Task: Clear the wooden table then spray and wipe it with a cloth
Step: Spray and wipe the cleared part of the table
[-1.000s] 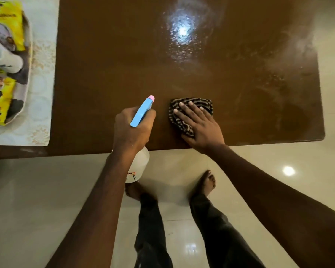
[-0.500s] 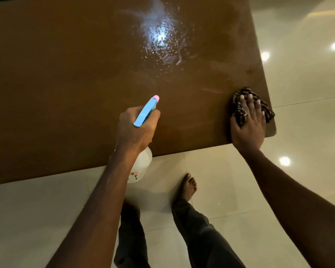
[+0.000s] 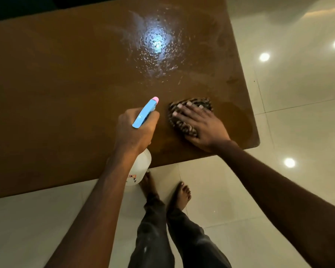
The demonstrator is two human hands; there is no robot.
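Nearest, two bare feet (image 3: 183, 196) and dark trouser legs (image 3: 155, 238) on glossy pale floor tiles (image 3: 278, 190), both forearms cut off by the bottom frame edge. Just beyond, at the near edge of the brown wooden desk (image 3: 56, 93), the white body of a spray bottle (image 3: 141, 165) below the left hand (image 3: 133, 130), partly hidden behind the wrist. On the bottle a small red-bordered label (image 3: 132, 176), only the letters "IA" legible, the remainder covered by the forearm or too small to read. Left hand curled tight round the bottle neck, blue trigger head (image 3: 143, 117) jutting above the knuckles, pink nozzle tip (image 3: 155, 99) aimed far and slightly right, trigger finger hidden. Just right of it, right hand (image 3: 203, 126) flat, fingers straight and spread, pressing down on a dark striped cloth (image 3: 184, 127) bunched on the desk close to the near-right corner, much of the cloth hidden under the palm, fingertips blurred. Right of the cloth, a dull damp smear (image 3: 234, 117). Farther in, a wet beaded patch (image 3: 157, 45) under bright light glare, faint streaks around it. Far-left corner of view dark, nothing discernible there. On the tiles to the right, three round light reflections (image 3: 264, 57).
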